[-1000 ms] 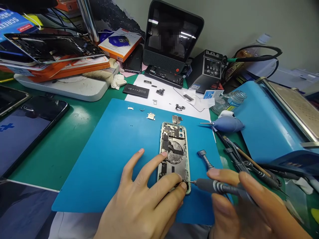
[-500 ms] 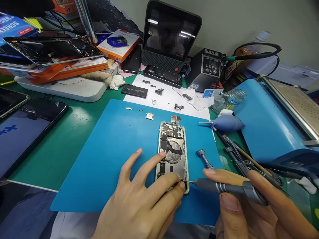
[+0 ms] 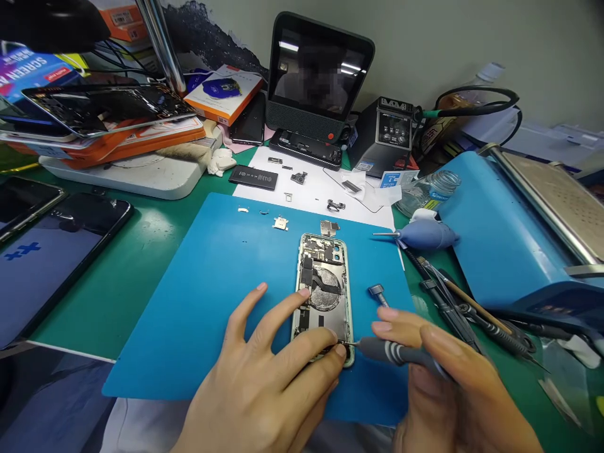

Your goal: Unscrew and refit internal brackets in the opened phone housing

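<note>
An opened phone housing (image 3: 325, 321) with a pale green frame lies on the blue mat, its circuit board and round coil showing. My left hand (image 3: 264, 377) holds it down from the left, two fingertips together at its lower end and the other fingers spread; the thumb is hidden. A grey screwdriver (image 3: 377, 350) is gripped in my right hand (image 3: 453, 384). Its thin tip reaches the lower right part of the housing, beside my left fingertips. What the tip touches is too small to make out. Just above my right hand lies another small grey tool (image 3: 377, 292).
Small metal parts (image 3: 280, 223) lie along the top of the blue mat (image 3: 189, 302). Behind it are a black battery (image 3: 253, 177) and more parts on white paper. To the right are a blue air blower (image 3: 427, 234), several tools and a blue machine (image 3: 514, 239). Phones (image 3: 66, 251) lie left.
My right hand has shifted slightly left and its fingers have closed further around the screwdriver's handle. The left hand stays on the housing. The whole view has shifted a little.
</note>
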A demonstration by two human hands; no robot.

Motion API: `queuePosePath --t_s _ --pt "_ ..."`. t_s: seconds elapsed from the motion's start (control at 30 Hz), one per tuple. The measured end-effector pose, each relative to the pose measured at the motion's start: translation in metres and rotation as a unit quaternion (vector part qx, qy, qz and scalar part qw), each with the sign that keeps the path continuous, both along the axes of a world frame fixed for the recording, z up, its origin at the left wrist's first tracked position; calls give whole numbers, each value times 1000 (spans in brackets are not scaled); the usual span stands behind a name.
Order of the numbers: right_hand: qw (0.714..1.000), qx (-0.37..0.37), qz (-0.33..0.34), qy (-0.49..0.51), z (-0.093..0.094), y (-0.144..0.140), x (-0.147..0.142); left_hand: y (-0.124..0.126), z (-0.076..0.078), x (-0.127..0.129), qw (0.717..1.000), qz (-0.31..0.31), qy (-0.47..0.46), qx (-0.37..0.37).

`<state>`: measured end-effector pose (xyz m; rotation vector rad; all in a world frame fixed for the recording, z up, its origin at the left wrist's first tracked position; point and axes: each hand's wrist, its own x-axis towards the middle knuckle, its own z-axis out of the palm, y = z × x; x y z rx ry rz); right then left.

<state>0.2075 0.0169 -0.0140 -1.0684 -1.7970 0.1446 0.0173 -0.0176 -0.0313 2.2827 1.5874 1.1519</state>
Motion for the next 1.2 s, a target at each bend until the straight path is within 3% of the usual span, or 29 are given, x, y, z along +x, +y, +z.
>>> queuePosePath --t_s 0.13,0.37,0.6,0.7,0.83,0.9,1.03,1.2 --pt "998 39 -19 39 3 5 -9 0 3 1 1000 -3 0 -2" --pt "996 66 61 17 7 12 -2 1 3 0 999 -19 37 18" --pt "991 75 111 18 0 15 4 -11 -8 5 995 23 87 40" --pt "993 72 94 19 -2 16 1 -13 -12 6 994 26 99 45" --pt "998 25 46 22 -2 14 -2 -9 -11 2 993 18 112 44" --pt "997 -13 5 70 -3 12 -1 -5 -8 0 991 11 131 38" --pt "960 -89 -72 257 -8 11 8 2 -2 0 991 5 131 40" --pt "927 -149 -61 339 -11 11 11 5 6 -5 991 -30 120 47"
